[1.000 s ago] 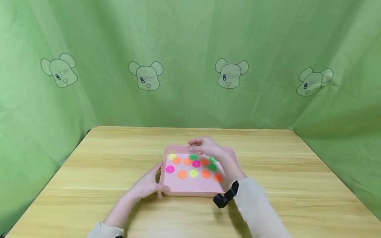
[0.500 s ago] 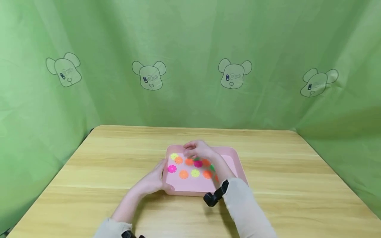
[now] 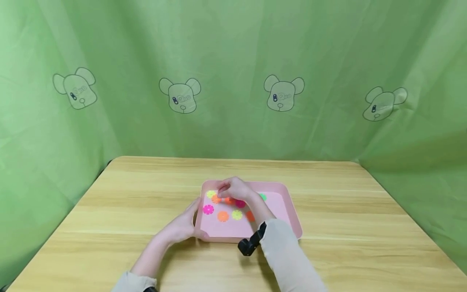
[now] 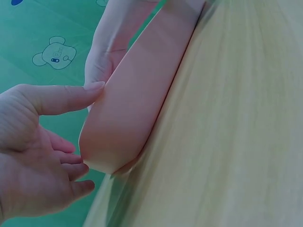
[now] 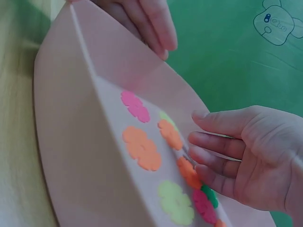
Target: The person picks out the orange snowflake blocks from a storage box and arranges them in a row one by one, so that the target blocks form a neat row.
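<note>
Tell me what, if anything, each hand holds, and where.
The left hand holds the pink tray by its near left corner; the right hand holds nothing that shows.

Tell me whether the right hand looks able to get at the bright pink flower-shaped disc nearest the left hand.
Probably yes: the right hand is close by, over the pink rectangular tray, its fingers look empty, and nothing covers that bright pink flower-shaped disc.
</note>
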`<action>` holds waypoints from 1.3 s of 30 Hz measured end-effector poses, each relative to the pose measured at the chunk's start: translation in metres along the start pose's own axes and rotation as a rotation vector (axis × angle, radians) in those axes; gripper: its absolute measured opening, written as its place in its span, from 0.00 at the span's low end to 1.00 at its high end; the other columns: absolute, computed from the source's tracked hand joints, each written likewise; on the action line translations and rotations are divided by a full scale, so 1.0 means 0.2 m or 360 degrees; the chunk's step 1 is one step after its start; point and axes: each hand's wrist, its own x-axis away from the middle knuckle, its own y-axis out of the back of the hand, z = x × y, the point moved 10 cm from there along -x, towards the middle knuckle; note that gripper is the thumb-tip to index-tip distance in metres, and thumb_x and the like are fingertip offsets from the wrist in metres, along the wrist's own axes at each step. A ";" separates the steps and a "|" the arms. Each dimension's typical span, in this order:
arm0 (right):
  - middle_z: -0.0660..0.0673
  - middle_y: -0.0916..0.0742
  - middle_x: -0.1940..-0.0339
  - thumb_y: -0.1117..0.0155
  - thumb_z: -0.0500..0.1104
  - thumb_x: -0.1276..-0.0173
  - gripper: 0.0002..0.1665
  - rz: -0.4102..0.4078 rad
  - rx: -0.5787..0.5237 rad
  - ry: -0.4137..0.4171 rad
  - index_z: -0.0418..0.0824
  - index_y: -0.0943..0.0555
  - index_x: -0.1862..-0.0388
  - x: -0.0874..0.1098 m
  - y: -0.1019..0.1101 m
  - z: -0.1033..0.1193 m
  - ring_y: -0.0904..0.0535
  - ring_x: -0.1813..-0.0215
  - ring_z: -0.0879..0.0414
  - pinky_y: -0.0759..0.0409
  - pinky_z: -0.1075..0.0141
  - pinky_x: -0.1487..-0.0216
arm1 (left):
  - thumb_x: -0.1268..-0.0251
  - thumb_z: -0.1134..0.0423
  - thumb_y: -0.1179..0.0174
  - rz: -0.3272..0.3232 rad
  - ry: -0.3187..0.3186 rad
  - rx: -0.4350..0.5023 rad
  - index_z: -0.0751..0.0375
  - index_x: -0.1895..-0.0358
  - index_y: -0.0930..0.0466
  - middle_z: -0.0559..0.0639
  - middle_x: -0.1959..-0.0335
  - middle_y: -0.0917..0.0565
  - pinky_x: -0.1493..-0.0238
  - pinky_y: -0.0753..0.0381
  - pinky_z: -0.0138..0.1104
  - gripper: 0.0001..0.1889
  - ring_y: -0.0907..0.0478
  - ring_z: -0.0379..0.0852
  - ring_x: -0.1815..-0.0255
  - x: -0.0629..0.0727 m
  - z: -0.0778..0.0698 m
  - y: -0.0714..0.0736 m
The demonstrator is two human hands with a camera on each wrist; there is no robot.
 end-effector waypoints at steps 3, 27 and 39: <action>0.46 0.15 0.63 0.33 0.36 0.43 0.20 0.0007 0.0022 -0.0013 0.35 0.20 0.50 -0.01 -0.02 -0.02 0.26 0.69 0.58 0.28 0.72 0.68 | 0.66 0.64 0.25 -0.0002 0.0003 0.0014 0.68 0.28 0.59 0.63 0.27 0.56 0.32 0.59 0.55 0.61 0.59 0.58 0.27 0.00 0.01 0.00; 0.46 0.22 0.71 0.29 0.31 0.50 0.15 -0.0056 0.0242 0.0024 0.34 0.20 0.62 -0.01 -0.09 0.01 0.30 0.70 0.56 0.31 0.71 0.71 | 0.67 0.66 0.25 0.0000 -0.0061 0.0054 0.69 0.28 0.58 0.64 0.27 0.54 0.32 0.58 0.55 0.61 0.58 0.59 0.28 -0.01 0.00 0.00; 0.47 0.22 0.69 0.30 0.33 0.48 0.11 -0.0072 0.0360 0.0039 0.38 0.18 0.64 -0.02 -0.09 0.02 0.29 0.64 0.54 0.30 0.66 0.62 | 0.65 0.66 0.26 0.0001 -0.0026 0.0054 0.69 0.28 0.58 0.64 0.27 0.54 0.32 0.58 0.56 0.59 0.58 0.59 0.28 0.00 0.01 0.00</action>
